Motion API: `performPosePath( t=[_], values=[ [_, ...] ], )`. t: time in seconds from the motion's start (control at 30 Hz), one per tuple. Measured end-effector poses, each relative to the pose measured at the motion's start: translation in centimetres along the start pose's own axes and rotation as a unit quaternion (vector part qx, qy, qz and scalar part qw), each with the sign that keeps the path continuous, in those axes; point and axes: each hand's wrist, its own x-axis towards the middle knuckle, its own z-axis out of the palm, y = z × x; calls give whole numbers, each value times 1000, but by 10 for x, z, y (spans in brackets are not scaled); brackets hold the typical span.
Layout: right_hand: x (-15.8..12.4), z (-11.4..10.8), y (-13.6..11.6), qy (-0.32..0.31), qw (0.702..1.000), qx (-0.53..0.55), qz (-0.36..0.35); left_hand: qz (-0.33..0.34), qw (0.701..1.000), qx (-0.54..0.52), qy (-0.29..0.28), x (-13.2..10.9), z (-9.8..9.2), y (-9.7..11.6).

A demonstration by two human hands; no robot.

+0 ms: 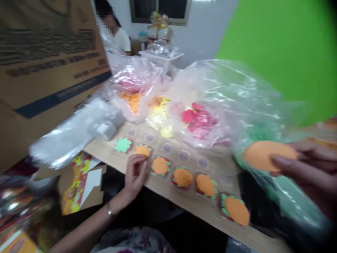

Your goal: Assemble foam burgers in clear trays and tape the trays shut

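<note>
Right grip [308, 172] pinching one orange disc [270, 155]; left grip [135, 175] curled down on one disc [143, 151], four more discs [183, 177] along the surface [210, 207]. Four stuffed bags [197, 119] behind, cardboard box [47, 59] looming left!

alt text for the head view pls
The person's right hand holds an orange foam disc while the left hand rests its fingers on another disc atop green and red foam on a wooden board. More stacked discs sit in a row, with clear bags of foam pieces behind.

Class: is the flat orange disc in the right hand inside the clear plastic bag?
Outside: the right hand's fingers pinch the flat orange disc in front of the clear plastic bag, no film over it.
</note>
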Motion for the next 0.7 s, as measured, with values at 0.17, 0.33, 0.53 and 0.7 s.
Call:
performPosePath(
  t=[0.17, 0.33, 0.53, 0.7],
  values=[
    [-20, 174, -66, -311, 946, 88, -7, -69, 993, -91, 33, 2, -18, 2],
    [0, 301, -73, -277, 935, 10, -221, -174, 973, -98, 114, 2, -70, -11],
    [4, 371, -58, -199, 815, -214, -500, -245, 951, -114, 153, 6, -112, -26],
    [-12, 376, -50, -237, 703, -352, -570, -259, 946, -130, 146, 5, -112, -35]
  ],
)
